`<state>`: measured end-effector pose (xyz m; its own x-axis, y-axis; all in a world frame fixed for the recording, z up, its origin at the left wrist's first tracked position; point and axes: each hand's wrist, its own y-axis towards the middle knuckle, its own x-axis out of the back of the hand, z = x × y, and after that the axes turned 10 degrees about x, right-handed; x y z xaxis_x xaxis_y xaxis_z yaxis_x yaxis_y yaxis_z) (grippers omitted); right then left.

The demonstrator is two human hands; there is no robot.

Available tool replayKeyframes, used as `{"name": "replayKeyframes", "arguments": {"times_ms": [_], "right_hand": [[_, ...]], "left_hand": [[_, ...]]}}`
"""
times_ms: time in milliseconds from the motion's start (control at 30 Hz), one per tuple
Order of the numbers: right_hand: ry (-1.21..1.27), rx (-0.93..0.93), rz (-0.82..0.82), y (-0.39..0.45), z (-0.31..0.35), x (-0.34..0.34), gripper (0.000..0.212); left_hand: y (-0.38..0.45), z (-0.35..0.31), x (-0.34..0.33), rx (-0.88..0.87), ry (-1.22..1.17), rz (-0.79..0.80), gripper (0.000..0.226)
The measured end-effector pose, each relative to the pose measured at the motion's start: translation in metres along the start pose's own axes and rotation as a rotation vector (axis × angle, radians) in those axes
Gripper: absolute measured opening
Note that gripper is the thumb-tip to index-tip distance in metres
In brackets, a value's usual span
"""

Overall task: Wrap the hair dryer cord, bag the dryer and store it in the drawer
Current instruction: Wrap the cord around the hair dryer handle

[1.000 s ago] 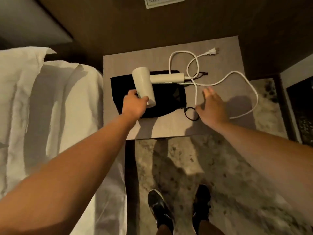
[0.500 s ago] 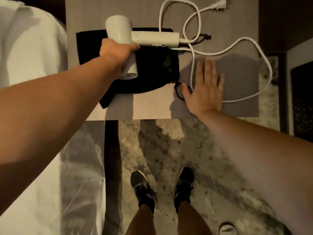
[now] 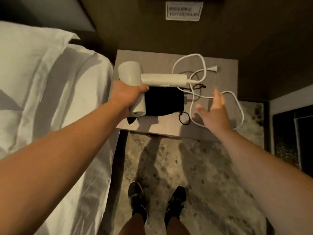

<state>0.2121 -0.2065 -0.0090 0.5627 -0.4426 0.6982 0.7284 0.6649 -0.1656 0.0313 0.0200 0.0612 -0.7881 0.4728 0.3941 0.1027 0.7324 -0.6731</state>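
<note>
A white hair dryer [image 3: 133, 77] is over the left part of the grey nightstand [image 3: 152, 56]. My left hand [image 3: 127, 94] grips its barrel; the handle [image 3: 163, 79] points right. Under it lies a black drawstring bag [image 3: 163, 102], with its black drawstring [image 3: 183, 118] looped near the front edge. The white cord [image 3: 191, 106] runs from the handle in loose loops across the right half of the top, and the plug [image 3: 213, 68] lies near the back. My right hand [image 3: 215, 112] hovers open above the cord loops, fingers spread.
A bed with white sheets [image 3: 42, 99] stands left of the nightstand. A dark wood wall with a small sign [image 3: 184, 11] is behind. My two black shoes [image 3: 137, 199] stand on patterned carpet. A dark cabinet [image 3: 294, 133] is at the right.
My left hand has lifted the dryer's barrel off the bag and shifted it left. My right hand, flat on the nightstand half a second ago, has risen above the cord.
</note>
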Motion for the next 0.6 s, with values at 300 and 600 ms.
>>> {"name": "replayKeyframes", "arguments": {"times_ms": [300, 600], "right_hand": [[0.002, 0.317, 0.035, -0.076, 0.142, 0.155, 0.055], [0.118, 0.361, -0.144, -0.160, 0.201, 0.221, 0.028]], "left_hand": [[-0.175, -0.051, 0.100, -0.139, 0.044, 0.032, 0.084], [-0.313, -0.062, 0.150, -0.119, -0.213, 0.310, 0.091]]}}
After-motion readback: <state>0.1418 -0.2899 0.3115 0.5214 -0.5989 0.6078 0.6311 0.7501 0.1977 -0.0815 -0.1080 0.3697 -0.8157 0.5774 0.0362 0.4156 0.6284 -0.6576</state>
